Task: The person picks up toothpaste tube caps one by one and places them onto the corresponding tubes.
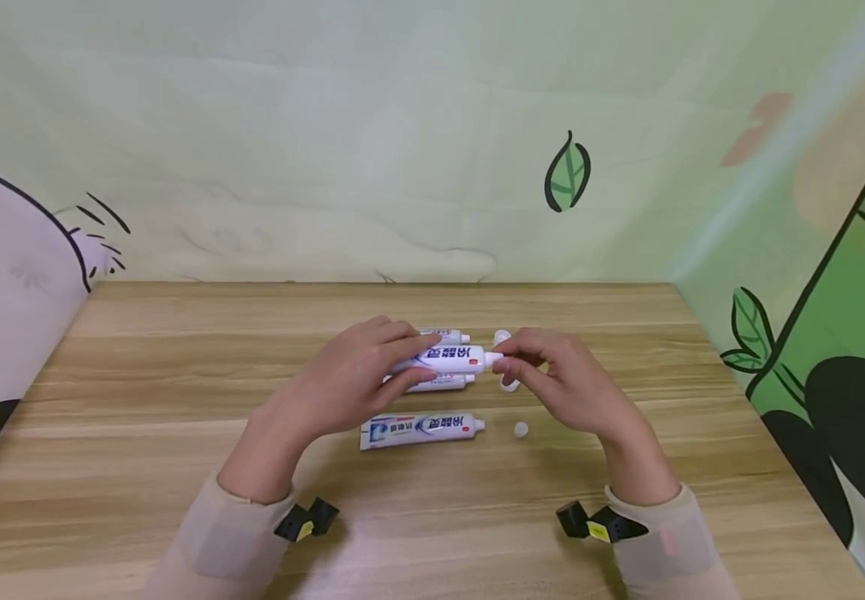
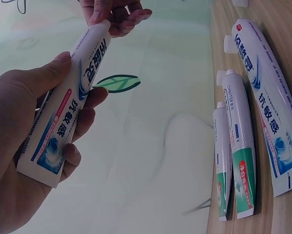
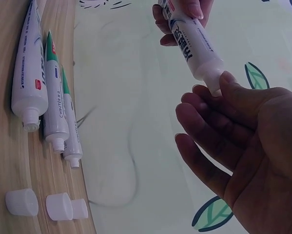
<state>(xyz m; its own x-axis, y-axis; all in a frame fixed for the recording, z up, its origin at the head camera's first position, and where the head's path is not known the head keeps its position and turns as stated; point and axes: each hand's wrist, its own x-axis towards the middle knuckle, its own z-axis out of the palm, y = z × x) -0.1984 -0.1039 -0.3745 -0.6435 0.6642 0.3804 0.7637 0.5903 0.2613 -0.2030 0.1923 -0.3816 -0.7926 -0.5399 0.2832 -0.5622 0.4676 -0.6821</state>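
My left hand (image 1: 353, 375) grips a white and blue toothpaste tube (image 2: 70, 105) above the table, thumb on one side and fingers round the other. At the tube's narrow end, my right hand (image 1: 571, 383) pinches the white cap (image 3: 213, 82) between thumb and forefinger; its other fingers are loosely bent. Below lie three more toothpaste tubes without caps: a large blue and white tube (image 1: 421, 429) nearest me, and behind it a green-ended tube (image 2: 241, 141) and a smaller green-ended tube (image 2: 222, 161). My left hand partly hides the rear two in the head view.
Three loose white caps stand on the wooden table (image 1: 177, 358) near the tubes' nozzles: a near cap (image 1: 521, 430), a middle cap (image 3: 59, 206) and a smaller far cap (image 3: 80, 208). A printed wall (image 1: 327, 167) rises along the table's back edge.
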